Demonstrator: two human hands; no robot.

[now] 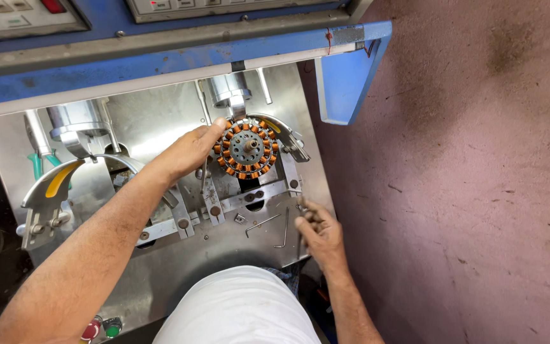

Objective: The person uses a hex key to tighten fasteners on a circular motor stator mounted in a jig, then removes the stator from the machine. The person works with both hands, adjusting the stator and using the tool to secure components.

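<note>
The left hand touches with loose, open fingers the round copper-wound stator at its 9 o'clock edge. The stator lies flat on the steel plate, shaft toward the camera. The right hand grasps small tools near hex keys.

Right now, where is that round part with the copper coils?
In the head view, the round part with copper coils sits on the steel machine plate, just right of centre under a metal cylinder; the left hand touches its left edge.
</note>
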